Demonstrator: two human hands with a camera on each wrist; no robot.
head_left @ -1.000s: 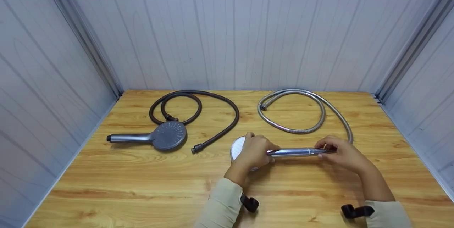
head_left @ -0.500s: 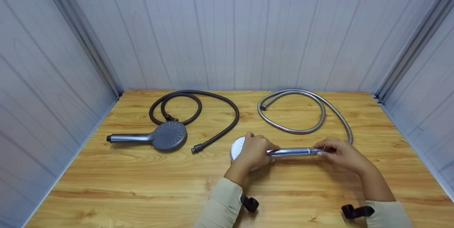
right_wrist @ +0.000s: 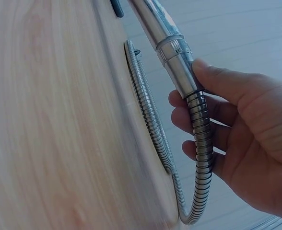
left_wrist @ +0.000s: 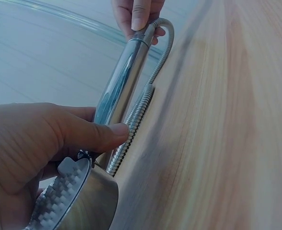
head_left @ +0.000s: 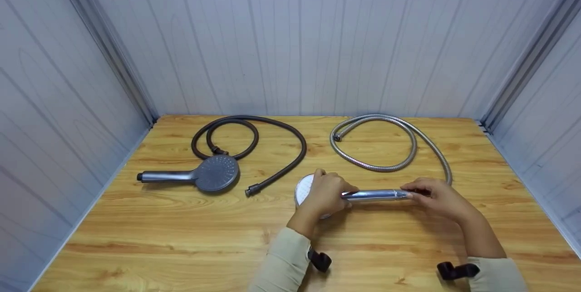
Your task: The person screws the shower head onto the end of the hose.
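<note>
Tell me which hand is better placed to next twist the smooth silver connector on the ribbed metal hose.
Likely the right hand: it pinches that connector at the end of the round-headed chrome shower handset. The left hand grips the handset near its head.

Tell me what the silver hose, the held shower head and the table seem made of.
Silver hose: likely metal, glossy; its ridged rings catch the light.
Held shower head: chrome-like body with mirror reflections; metal or plated plastic, unclear which.
Table: wood or printed laminate, slightly shiny, with streaky brown grain.
</note>
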